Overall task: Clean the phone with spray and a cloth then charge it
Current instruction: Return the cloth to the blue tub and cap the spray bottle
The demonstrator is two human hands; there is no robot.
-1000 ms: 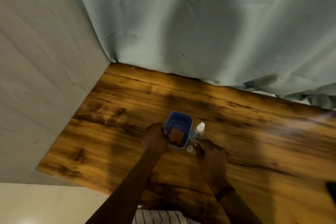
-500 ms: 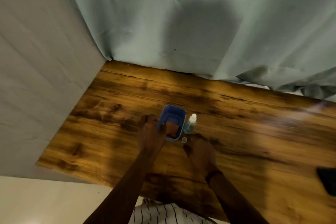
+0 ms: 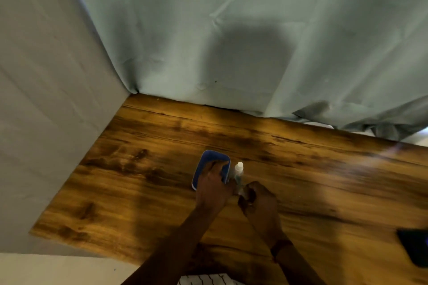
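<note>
A small blue tray point(image 3: 201, 170) stands on the wooden table point(image 3: 324, 180). My left hand point(image 3: 213, 184) reaches into the tray and covers the brown cloth there; whether it grips the cloth is hidden. A clear spray bottle point(image 3: 238, 170) with a white nozzle stands upright just right of the tray. My right hand point(image 3: 259, 200) is at the bottle's near side, fingers curled in a pinch where the small cap stood. The dark phone point(image 3: 414, 247) lies flat at the right edge of the view, well away from both hands.
A pale green curtain point(image 3: 231, 41) hangs along the table's back edge and a light sheet point(image 3: 46, 122) covers the left side. The table's near edge runs close to my striped shirt point(image 3: 203, 280).
My left hand moved from the tray's left rim into the tray, over the cloth. My right hand slid forward onto the spot of the small cap, which no longer shows.
</note>
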